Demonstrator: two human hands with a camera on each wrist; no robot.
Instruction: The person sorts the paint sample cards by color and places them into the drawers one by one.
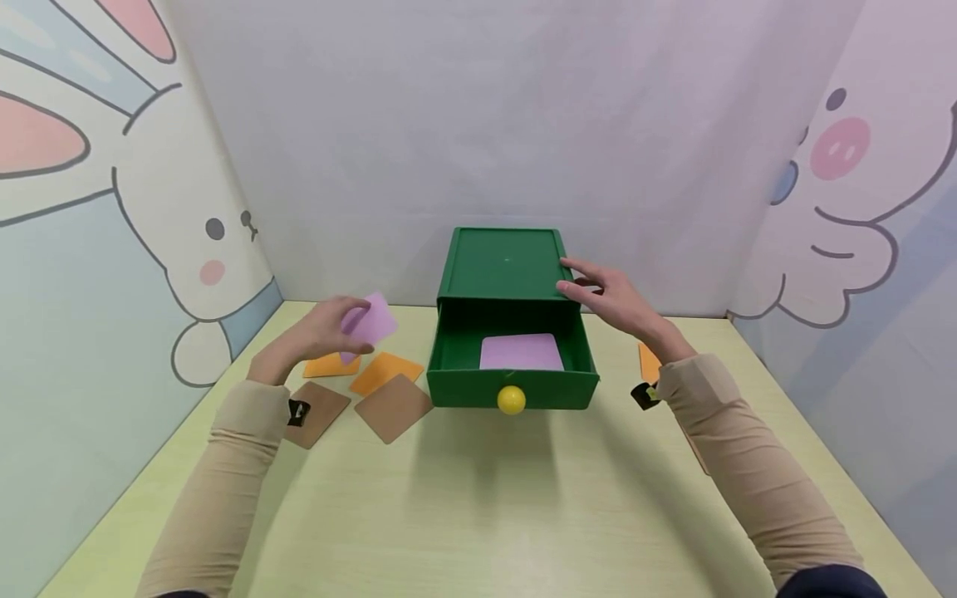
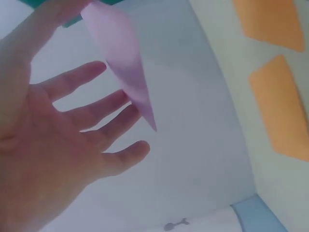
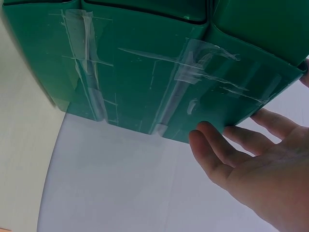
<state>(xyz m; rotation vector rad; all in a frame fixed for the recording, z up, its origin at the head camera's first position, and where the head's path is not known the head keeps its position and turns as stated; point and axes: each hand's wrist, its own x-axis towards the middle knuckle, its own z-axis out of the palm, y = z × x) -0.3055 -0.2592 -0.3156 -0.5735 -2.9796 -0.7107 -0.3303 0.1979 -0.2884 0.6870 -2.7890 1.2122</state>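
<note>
A lilac card (image 1: 380, 317) is pinched at its edge between the thumb and fingers of my left hand (image 1: 320, 334), raised above the left part of the table. In the middle stands a green drawer cabinet (image 1: 504, 264), its top drawer (image 1: 463, 389) pulled out by a yellow ball knob (image 1: 512, 400). Inside that drawer lies another lilac card (image 1: 521, 353). My right hand (image 1: 615, 301) rests at the cabinet's top right edge with its fingers loosely extended. The right wrist view shows the cabinet's side (image 3: 130, 72), with clear tape across the seams between stacked sections.
Orange cards (image 1: 385, 374) and brown cards (image 1: 394, 407) lie on the table (image 1: 478, 515) left of the cabinet. Another orange card (image 1: 649, 363) lies on the right, partly behind the right wrist. Walls with cartoon animals (image 1: 202, 224) stand at both sides, a plain pale wall behind.
</note>
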